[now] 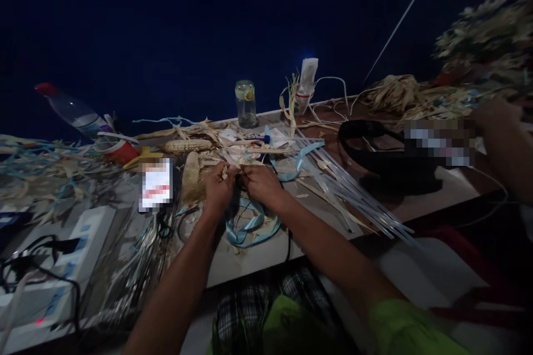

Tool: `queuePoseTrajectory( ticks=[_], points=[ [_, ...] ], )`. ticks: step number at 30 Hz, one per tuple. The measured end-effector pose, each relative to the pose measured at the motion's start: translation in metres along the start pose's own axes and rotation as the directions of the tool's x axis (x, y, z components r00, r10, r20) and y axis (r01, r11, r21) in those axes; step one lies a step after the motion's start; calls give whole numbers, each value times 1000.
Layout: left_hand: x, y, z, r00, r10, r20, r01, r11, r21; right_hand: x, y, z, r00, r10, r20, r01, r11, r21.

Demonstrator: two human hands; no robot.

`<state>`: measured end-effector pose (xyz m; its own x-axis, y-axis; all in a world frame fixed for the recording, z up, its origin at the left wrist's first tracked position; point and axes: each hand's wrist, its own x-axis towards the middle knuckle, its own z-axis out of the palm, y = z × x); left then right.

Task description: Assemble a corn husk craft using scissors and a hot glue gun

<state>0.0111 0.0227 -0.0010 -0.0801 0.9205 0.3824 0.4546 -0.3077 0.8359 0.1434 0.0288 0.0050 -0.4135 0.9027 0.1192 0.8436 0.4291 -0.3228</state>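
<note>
My left hand (219, 184) is closed in a pinch over the table's near part, with a small pale piece of corn husk (225, 172) showing between its fingers. Close beside it, my right hand (263, 184) is also pinched shut, fingertips almost meeting the left ones. What the right fingers grip is hidden and too dark to name. Below both hands a light blue ribbon (239, 239) lies in loops on the table (227, 273). A corn cob (189, 146) and scattered dry husks lie just beyond the left hand.
Clear plastic sticks (353, 191) lie right of my hands. A lit phone (156, 186) and a power strip (79, 258) are at left. Behind stand a glass bottle (245, 104) and a cup (303, 102). Another person's hand (497, 116) is at far right, near a black stand (375, 161).
</note>
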Motion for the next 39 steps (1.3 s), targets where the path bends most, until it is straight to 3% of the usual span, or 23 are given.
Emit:
queuePoseTrajectory(
  ticks=[8, 13, 15, 18, 20, 21, 23, 29, 34, 39],
  points=[
    [-1, -5, -2, 995, -85, 45, 89, 991, -102, -1, -1, 1, 999, 35, 18, -36, 999, 22],
    [-2, -3, -3, 988, -153, 21, 154, 964, -216, 4, 9, 1, 981, 175, -84, -146, 950, 277],
    [-2, -4, -4, 984, -178, 9, 174, 947, -271, 11, 13, 1, 958, 268, -98, -180, 835, 520],
    [-1, -5, -5, 983, -181, 9, 176, 938, -299, 21, 16, 1, 947, 321, -30, -120, 438, 891],
    [-2, -2, -5, 989, -141, 36, 146, 962, -230, 23, 15, 0, 953, 303, -3, -53, 177, 983],
    [-3, 1, -5, 993, -105, 60, 114, 979, -169, 24, 14, -1, 957, 291, 3, -31, 94, 995],
    [-4, 7, -6, 991, -20, 129, 29, 998, -64, 23, 13, -2, 965, 261, 25, -30, 13, 999],
    [-7, 11, -4, 980, 19, 196, -18, 1000, -3, 20, 11, -7, 953, 290, 91, -86, -31, 996],
    [-5, 9, -5, 986, -4, 164, 4, 1000, 2, 19, 11, -13, 927, 376, -1, -16, 41, 999],
    [-5, 15, -5, 984, 21, 179, -28, 999, 40, 18, 9, -12, 953, 301, -33, -12, 146, 989]
  ],
)
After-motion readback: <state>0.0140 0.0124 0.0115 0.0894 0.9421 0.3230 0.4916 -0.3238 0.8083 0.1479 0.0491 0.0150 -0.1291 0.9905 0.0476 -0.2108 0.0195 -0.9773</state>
